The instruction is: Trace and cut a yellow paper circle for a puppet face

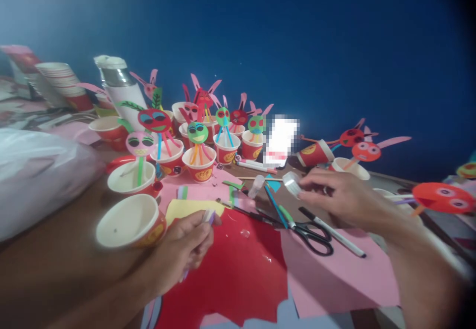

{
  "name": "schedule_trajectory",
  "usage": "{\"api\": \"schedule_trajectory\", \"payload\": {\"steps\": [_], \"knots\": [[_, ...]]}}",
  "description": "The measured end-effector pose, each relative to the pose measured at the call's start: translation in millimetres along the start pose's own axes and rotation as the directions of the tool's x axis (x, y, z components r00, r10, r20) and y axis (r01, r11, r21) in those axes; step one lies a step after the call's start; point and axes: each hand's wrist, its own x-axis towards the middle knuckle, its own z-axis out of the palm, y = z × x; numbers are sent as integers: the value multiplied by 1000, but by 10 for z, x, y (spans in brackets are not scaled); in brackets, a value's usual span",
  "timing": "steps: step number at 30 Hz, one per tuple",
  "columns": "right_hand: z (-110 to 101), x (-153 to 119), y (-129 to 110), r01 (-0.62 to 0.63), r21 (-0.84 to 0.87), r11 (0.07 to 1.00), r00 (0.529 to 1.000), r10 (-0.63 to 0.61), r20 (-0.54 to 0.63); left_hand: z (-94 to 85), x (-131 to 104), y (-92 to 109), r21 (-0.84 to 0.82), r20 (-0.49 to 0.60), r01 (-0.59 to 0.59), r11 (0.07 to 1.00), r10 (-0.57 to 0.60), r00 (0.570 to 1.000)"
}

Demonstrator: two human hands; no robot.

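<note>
My left hand is closed around a narrow purple strip; its whitish upper end shows above the thumb. To the right, my right hand pinches a small, clear, whitish roll that looks like tape. Below it lie black-handled scissors and a white marker with a black cap. Beneath my left hand spreads a cut sheet of red paper, with small clear scraps on it. A clear little container stands left of the roll, near a blue paper piece.
Red-and-white paper cups with paper-faced straw figures crowd the back. One empty cup stands left of my left hand. A lit phone leans at the back. Pink paper lies right; a plastic bag and flask are left.
</note>
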Motion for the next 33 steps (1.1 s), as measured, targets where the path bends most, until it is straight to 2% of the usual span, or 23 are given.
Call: {"api": "schedule_trajectory", "payload": {"steps": [2,3,5,7,10,12,15,18,22,24,25,27,29,31,33], "knots": [[-25,-85,-191,109,194,975,993,-98,-65,8,-2,-17,-2,-5,-10,1000,10,1000],[12,-118,-302,174,283,943,985,-167,-49,13,-5,-27,0,-15,-16,1000,16,1000],[160,-155,-523,247,436,865,962,-271,-8,25,-15,-43,7,-42,-33,999,33,999],[355,-158,-698,258,504,824,951,-307,16,35,-27,-50,31,-61,-58,998,60,996],[593,-145,-826,276,475,835,946,-325,20,40,-39,-42,87,-69,-97,991,103,992],[676,-150,-843,301,447,843,942,-337,0,34,-40,-37,119,-66,-124,985,132,989],[730,-175,-848,347,396,850,932,-361,-42,22,-37,-45,186,-69,-141,972,156,985],[781,-197,-882,404,257,878,914,-397,-81,25,-30,-67,235,-71,-132,963,152,986],[866,-218,-946,474,58,879,875,-463,-141,54,-15,-85,225,-115,-84,971,112,987],[886,-227,-952,498,56,865,858,-483,-174,63,-8,-78,187,-137,-56,981,82,987],[885,-230,-945,503,107,858,857,-478,-193,64,-5,-69,150,-132,-49,987,69,989],[869,-228,-915,459,294,838,885,-405,-228,55,2,-41,35,-91,-40,999,43,995],[851,-214,-877,331,513,792,940,-232,-249,31,6,-8,-106,-42,-39,994,35,998],[855,-192,-845,169,696,698,979,-37,-201,2,8,20,-215,-22,-41,976,38,999],[885,-170,-830,33,828,560,995,57,-79,-24,7,33,-273,-18,-45,961,42,999]]}}
